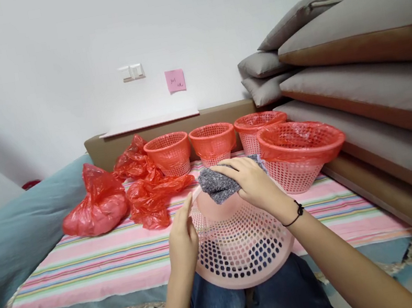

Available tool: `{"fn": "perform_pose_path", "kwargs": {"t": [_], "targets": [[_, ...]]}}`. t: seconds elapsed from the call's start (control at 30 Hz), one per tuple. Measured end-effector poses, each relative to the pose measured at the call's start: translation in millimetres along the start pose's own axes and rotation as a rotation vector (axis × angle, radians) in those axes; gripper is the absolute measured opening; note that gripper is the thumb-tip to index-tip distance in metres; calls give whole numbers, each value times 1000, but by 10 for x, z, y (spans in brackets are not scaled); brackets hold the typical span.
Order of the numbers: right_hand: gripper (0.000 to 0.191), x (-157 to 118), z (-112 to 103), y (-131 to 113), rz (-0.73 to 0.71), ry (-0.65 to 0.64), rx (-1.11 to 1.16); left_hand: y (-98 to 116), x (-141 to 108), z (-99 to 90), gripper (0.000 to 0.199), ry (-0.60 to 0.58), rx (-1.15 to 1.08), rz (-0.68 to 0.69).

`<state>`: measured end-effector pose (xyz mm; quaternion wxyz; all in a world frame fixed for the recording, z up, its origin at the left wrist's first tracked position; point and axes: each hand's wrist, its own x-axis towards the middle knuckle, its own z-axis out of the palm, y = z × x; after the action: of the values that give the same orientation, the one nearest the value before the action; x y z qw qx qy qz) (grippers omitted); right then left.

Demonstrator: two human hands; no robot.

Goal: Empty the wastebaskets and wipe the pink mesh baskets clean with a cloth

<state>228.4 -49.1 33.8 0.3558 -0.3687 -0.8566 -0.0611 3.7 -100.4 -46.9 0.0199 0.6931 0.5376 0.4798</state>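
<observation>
A pale pink plastic basket (244, 261) with rows of holes lies tilted on my lap. My left hand (183, 240) grips its left side, with the index finger along the edge; some of the fingers are hidden behind the basket. In my right hand (252, 180) is a folded, speckled grey cloth (213, 184), pressed against the far upper part of the basket. The fingers of that hand are bent over the cloth. A black cord circles the right wrist.
Several pink baskets lined with red plastic bags, one of them a nearby basket (293, 176), stand on the striped cloth (102, 265). A filled red bag (94, 211) and crumpled red bags (152, 200) lie left. Stacked cushions (368, 77) rise on the right.
</observation>
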Motion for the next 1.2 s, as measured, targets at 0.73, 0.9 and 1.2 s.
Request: {"fn": "perform_pose_path", "kwargs": {"t": [0.73,0.9,1.2], "targets": [[63,-1368,495,483,663,376,0,-435,-517,452,54,-13,-326,-335],[71,-1078,297,565,463,273,-109,-335,-404,161,56,-133,-182,-236],[58,-102,98,200,111,36,-356,-172,-180,31,55,-248,-74,-163]]}}
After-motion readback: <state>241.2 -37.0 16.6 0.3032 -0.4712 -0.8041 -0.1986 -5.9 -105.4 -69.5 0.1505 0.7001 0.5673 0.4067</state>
